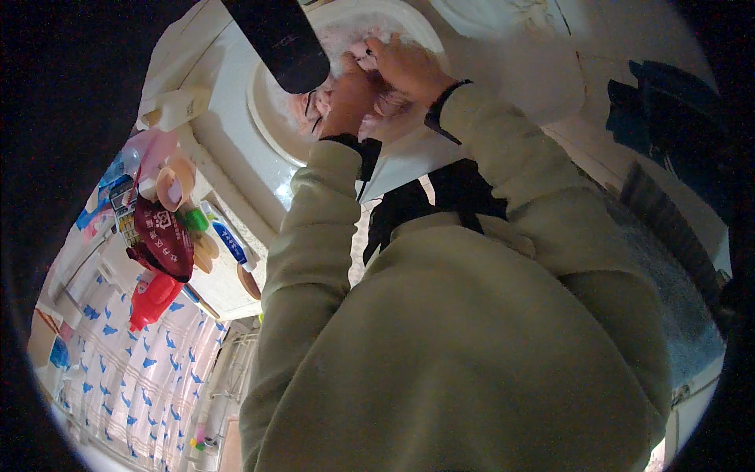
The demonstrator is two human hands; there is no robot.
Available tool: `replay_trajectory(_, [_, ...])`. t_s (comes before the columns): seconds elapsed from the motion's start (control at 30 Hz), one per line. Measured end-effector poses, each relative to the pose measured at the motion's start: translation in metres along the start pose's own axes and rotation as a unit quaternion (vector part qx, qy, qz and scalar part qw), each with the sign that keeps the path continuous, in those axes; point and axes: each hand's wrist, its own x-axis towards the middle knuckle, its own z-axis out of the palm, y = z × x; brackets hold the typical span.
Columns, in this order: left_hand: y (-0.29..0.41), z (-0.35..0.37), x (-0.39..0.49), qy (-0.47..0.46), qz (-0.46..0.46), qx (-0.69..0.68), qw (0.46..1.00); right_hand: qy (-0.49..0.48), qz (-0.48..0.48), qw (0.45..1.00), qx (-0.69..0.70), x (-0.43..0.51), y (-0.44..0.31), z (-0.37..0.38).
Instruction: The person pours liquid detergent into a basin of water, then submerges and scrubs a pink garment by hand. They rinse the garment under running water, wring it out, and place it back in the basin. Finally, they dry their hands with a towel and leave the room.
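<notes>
Both hands are low in a round white washbasin (265, 127) that holds sudsy water and a wet pink cloth (389, 106). At the basin's middle, my left hand (349, 97) presses into the cloth, its fingers partly hidden. My right hand (407, 68) is beside it, its fingers bent around a bunched part of the pink cloth near the foam. Dark thin lines or straps show on the cloth left of my left hand. A black object hangs into the view at the top and covers part of the basin.
Left of the basin, a ledge (227, 307) bears a toothpaste tube (227, 236), a maroon packet (162, 236), a red bottle (154, 298), a peach-coloured cup (176, 180) and a pale bottle (177, 109). A dolphin-patterned curtain (135, 377) hangs at lower left. Dark cloths (666, 112) are at right.
</notes>
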Motion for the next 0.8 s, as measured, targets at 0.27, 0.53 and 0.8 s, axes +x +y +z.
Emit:
replay_trajectory(0.27, [0.022,-0.067,-0.008,0.146,-0.001,-0.298,0.943,-0.009,0.041,0.994,0.104,0.030,0.015,0.010])
replay_trajectory(0.53, [0.090,-0.141,-0.090,0.293,0.028,-0.417,0.860,0.204,-0.055,0.924,0.319,-0.026,-0.019,-0.061])
replay_trajectory(0.8, [0.094,-0.135,-0.116,0.144,0.033,-0.200,0.968,0.079,-0.079,0.978,0.174,-0.065,-0.023,-0.055])
